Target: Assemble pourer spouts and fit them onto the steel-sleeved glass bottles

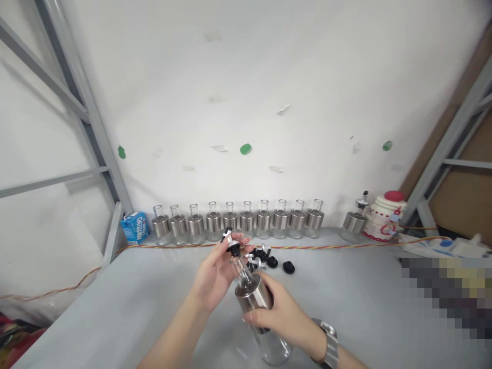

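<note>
My right hand [286,312] is wrapped round the steel sleeve of a glass bottle [251,294], which leans up and to the left above the table. At the bottle's mouth my left hand [215,274] grips a black and silver pourer stopper [233,248] between thumb and fingers. The stopper's black lower end meets the rim of the neck; how deep it sits I cannot tell. Just beyond the hands lies a small pile of black and silver pourer parts [263,252], partly hidden by my fingers. A loose black cap [288,267] rests to its right.
Along the wall stands a row of several sleeved bottles [196,224] with bare necks. Farther right are a bottle with a pourer [354,224] and a red-and-white jar [385,218]. A blue carton [135,228] stands left. A twisted cable [319,247] crosses the grey table [154,287].
</note>
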`<state>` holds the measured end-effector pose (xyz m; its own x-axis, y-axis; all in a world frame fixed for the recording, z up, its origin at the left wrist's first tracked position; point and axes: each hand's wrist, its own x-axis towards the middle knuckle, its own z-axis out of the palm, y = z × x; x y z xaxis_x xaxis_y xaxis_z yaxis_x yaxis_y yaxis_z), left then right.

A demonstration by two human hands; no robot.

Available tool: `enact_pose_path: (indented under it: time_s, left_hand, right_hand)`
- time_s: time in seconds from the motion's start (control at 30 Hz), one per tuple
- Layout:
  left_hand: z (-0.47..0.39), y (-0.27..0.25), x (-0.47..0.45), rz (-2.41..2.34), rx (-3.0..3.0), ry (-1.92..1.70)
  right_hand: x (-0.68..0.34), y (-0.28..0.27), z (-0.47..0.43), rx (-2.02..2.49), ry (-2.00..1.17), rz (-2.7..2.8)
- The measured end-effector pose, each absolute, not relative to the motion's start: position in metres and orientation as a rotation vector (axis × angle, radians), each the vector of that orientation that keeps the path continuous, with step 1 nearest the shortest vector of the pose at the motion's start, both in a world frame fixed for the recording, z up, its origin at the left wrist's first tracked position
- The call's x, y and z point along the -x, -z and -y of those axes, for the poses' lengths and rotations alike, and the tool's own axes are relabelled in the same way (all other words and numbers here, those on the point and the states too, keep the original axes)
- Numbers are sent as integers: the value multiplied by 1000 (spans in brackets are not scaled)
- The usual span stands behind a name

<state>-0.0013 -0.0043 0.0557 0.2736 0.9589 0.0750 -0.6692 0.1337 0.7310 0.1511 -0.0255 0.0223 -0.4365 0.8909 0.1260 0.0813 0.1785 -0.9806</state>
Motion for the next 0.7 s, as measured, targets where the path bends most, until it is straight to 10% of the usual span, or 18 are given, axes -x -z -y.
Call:
enact_pose_path:
  time_s: [0.7]
  left_hand:
    - [-4, -56, 10, -439, -1032, -1271]
  right_hand:
    - [-151, -23, 27, 1110, -1063, 1713]
